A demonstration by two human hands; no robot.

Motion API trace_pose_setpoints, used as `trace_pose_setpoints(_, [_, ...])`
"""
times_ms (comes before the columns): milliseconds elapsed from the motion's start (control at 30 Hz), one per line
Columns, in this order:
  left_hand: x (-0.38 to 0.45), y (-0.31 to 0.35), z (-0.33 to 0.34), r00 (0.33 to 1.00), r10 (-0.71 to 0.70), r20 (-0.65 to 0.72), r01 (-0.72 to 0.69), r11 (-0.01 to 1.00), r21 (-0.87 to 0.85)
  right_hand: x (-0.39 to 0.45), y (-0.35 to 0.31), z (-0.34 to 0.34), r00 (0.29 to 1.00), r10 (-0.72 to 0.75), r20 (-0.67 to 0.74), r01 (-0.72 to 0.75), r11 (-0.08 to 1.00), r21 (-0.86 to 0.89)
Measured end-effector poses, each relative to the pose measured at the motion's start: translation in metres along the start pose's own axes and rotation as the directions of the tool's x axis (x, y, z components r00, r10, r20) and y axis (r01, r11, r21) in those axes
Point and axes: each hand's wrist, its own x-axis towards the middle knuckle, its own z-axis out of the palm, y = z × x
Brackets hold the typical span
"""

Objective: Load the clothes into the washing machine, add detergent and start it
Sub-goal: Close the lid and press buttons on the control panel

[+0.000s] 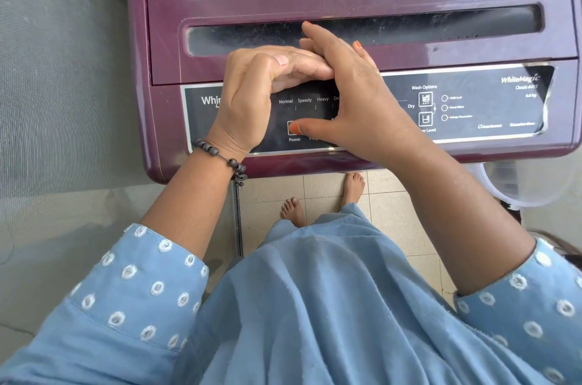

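Beige tiled floor (406, 217); grey mesh screen (56, 85) left.

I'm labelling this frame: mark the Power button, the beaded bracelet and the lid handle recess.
Power button (291, 127), head view, its left edge beside the thumb.
Beaded bracelet (217, 154), head view, beads on the wrist.
Lid handle recess (441, 26), head view, dark slot.
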Motion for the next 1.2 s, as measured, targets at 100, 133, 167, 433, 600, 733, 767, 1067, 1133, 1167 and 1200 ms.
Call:
trace_pose_setpoints(100, [0.0,0.002,0.001,0.995,-0.099,0.004,0.099,0.995,-0.018,0.0,-0.001,0.0,1.0,0.008,0.003,-0.008,1.0,0.002])
trace_pose_setpoints(133, [-0.002,0.006,0.002,0.996,-0.088,-0.001,0.088,0.996,0.005,0.0,-0.002,0.0,1.0,0.011,0.004,-0.011,1.0,0.002])
trace_pose_setpoints(167, [-0.004,0.009,0.004,0.997,-0.078,0.01,0.078,0.997,0.003,0.0,-0.002,-0.001,1.0,0.014,0.005,-0.014,1.0,0.0])
trace_pose_setpoints(433, [-0.003,0.011,0.006,0.995,-0.094,0.016,0.095,0.995,-0.02,0.003,-0.006,-0.001,0.999,0.037,0.009,-0.037,0.998,-0.044])
trace_pose_setpoints(600, [0.001,-0.005,-0.001,0.992,-0.122,-0.032,0.123,0.992,0.03,0.003,-0.006,-0.001,0.999,0.034,0.015,-0.034,0.999,-0.041])
trace_pose_setpoints(733, [-0.002,0.003,0.003,0.994,-0.105,-0.042,0.105,0.994,0.017,0.002,-0.006,-0.003,0.999,0.032,0.025,-0.032,0.999,-0.018])
trace_pose_setpoints(767, [-0.002,0.006,0.005,0.994,-0.098,-0.043,0.098,0.995,0.0,0.002,-0.006,-0.003,0.999,0.031,0.027,-0.031,0.999,-0.013])
trace_pose_setpoints(1067, [-0.007,0.012,0.009,0.994,-0.083,-0.07,0.082,0.996,-0.02,0.001,-0.005,-0.003,0.999,0.024,0.034,-0.023,1.0,-0.017])
trace_pose_setpoints(1133, [-0.007,0.013,0.009,0.994,-0.083,-0.076,0.082,0.997,-0.015,0.0,-0.006,-0.003,0.999,0.022,0.038,-0.021,1.0,-0.02])
trace_pose_setpoints(1167, [-0.007,0.012,0.008,0.993,-0.085,-0.082,0.085,0.996,-0.005,0.0,-0.006,-0.003,0.999,0.022,0.041,-0.021,1.0,-0.021])
trace_pose_setpoints(1200, [-0.006,0.01,0.008,0.993,-0.082,-0.084,0.083,0.997,0.009,0.0,-0.006,-0.004,0.999,0.021,0.044,-0.02,1.0,-0.019])
